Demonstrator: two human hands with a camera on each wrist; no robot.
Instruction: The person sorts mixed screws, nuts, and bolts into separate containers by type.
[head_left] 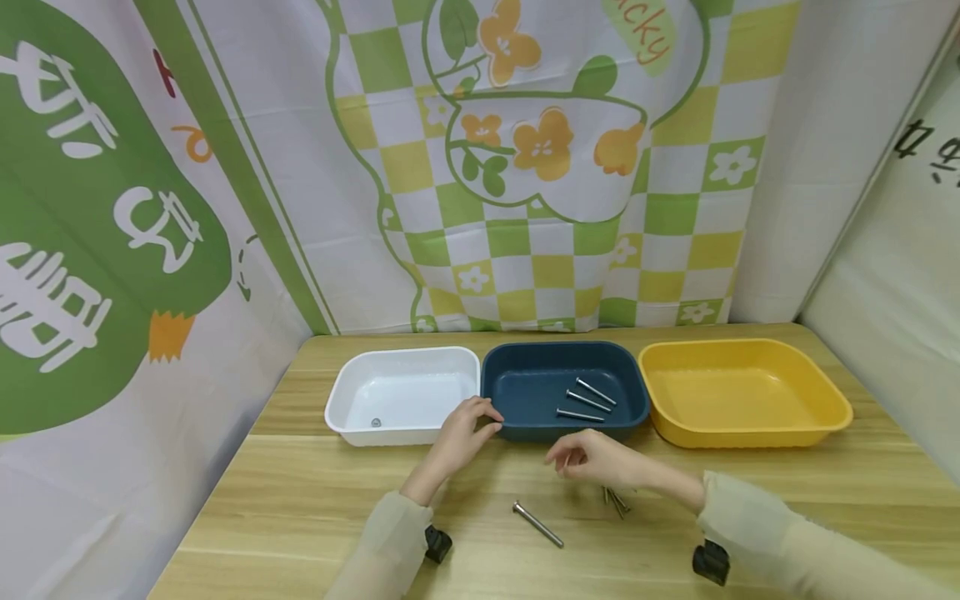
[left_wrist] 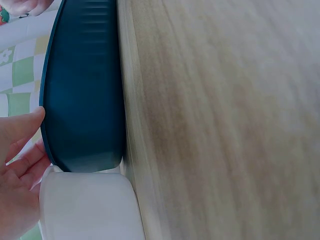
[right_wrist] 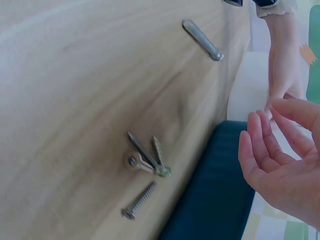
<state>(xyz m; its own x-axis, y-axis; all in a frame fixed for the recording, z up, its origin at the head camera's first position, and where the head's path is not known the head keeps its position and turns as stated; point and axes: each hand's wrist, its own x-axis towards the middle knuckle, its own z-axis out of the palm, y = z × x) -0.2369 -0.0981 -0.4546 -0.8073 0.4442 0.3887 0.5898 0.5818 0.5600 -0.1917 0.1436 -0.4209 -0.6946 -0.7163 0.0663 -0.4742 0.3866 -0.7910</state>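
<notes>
My left hand (head_left: 461, 435) holds the near left corner of a dark blue tray (left_wrist: 82, 85), its thumb at the rim and fingers reaching over the edge. The right hand (right_wrist: 282, 160) hovers over the table in front of that tray, fingers loosely curled and nothing in them. Inside the blue tray lie three long silver bolts (head_left: 588, 401). A thick bolt (head_left: 537, 525) rests on the wood between my forearms. Beneath my right hand is a small group of screws (right_wrist: 150, 157), with a single threaded screw (right_wrist: 139, 201) beside it; the hand partly hides these in the head view.
To the left stands a white tray (head_left: 402, 358) with a small round metal piece (head_left: 377, 423) in it. A yellow tray (head_left: 750, 435) sits on the right, against the blue one. Behind the wooden table (head_left: 300, 517) hangs a patterned cloth (head_left: 517, 250).
</notes>
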